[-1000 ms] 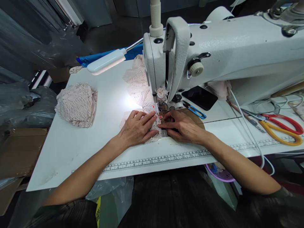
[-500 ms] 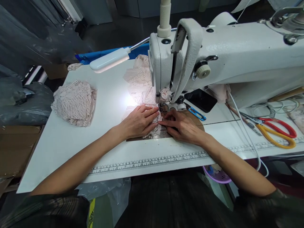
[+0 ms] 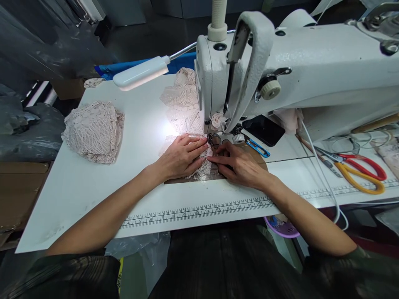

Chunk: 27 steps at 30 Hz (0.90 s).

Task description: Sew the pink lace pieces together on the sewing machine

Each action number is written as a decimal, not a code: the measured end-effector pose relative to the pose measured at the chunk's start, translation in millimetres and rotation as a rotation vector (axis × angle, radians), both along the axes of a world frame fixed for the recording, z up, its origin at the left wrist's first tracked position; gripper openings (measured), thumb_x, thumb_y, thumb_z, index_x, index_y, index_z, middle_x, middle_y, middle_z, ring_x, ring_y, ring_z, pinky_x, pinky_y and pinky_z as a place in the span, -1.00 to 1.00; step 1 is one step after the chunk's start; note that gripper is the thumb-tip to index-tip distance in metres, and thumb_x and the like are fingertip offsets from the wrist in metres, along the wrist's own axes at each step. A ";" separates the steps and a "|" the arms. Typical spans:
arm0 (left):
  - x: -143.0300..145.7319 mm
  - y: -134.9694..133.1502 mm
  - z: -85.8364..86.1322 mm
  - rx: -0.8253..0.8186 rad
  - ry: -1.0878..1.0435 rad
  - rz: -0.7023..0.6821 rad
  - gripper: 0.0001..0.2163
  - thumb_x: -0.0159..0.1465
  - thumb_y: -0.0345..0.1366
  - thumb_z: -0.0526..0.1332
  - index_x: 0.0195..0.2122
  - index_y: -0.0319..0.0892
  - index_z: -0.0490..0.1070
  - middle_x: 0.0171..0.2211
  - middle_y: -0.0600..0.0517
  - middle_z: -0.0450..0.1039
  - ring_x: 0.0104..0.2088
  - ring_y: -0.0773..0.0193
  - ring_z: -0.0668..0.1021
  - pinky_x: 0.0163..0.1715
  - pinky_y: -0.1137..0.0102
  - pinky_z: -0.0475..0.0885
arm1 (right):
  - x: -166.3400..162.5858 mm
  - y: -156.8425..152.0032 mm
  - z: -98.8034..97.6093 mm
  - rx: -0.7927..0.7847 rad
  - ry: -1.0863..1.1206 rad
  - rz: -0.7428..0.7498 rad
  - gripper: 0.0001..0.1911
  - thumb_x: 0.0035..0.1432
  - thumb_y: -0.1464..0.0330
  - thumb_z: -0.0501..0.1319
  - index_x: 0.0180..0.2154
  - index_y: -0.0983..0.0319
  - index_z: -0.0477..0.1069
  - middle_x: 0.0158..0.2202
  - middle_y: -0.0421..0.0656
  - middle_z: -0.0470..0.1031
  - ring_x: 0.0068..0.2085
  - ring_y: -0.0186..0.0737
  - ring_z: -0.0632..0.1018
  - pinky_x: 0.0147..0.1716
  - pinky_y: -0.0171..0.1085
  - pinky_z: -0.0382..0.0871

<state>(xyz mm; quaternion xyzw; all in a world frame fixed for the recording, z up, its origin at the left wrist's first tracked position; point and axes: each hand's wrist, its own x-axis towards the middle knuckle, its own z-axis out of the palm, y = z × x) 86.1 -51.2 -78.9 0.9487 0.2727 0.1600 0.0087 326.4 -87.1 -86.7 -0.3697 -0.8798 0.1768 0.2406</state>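
Note:
A pale pink lace piece [image 3: 183, 112] runs under the presser foot [image 3: 213, 139] of a white sewing machine [image 3: 299, 70]. My left hand [image 3: 181, 158] lies flat on the lace just left of the foot, fingers stretched out and pressing the cloth down. My right hand [image 3: 238, 164] rests on the machine bed to the right, fingers extended and close together, their tips touching the lace edge right at the foot. The two hands nearly meet in front of the needle, which the machine head hides.
A heap of pink lace [image 3: 93, 131] sits at the table's left. A white gooseneck lamp [image 3: 140, 72] shines on the work. Blue thread snips [image 3: 257, 147] and a black phone [image 3: 263, 129] lie behind my right hand. Red and yellow scissors [image 3: 361, 172] lie far right. A printed ruler [image 3: 199, 209] lines the front edge.
Both hands slid a little farther toward the presser foot with the lace; the red clips seen earlier by my fingertips are no longer visible. The view shifted slightly.

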 end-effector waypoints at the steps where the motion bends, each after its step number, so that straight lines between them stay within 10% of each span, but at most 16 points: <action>1: -0.3 -0.3 0.9 -0.003 0.005 0.001 -0.63 0.37 -0.22 0.08 0.14 -0.24 0.36 0.17 -0.16 0.38 0.14 -0.01 0.43 0.10 -0.01 0.34 | -0.6 0.0 0.9 0.005 -0.001 -0.002 -0.66 0.23 0.41 0.13 -0.01 0.12 0.52 -0.07 -0.02 0.35 -0.06 -0.11 0.44 -0.04 -0.06 0.42; 27: 2.0 -5.1 2.1 0.000 0.050 0.039 -0.61 0.42 -0.15 -0.03 0.13 -0.21 0.38 0.18 -0.09 0.37 0.14 0.06 0.41 0.13 0.11 0.24 | -1.3 -3.0 -0.6 -0.025 0.026 -0.048 -0.66 0.22 0.42 0.14 -0.03 0.04 0.54 -0.08 -0.10 0.36 -0.06 -0.20 0.47 -0.04 -0.14 0.44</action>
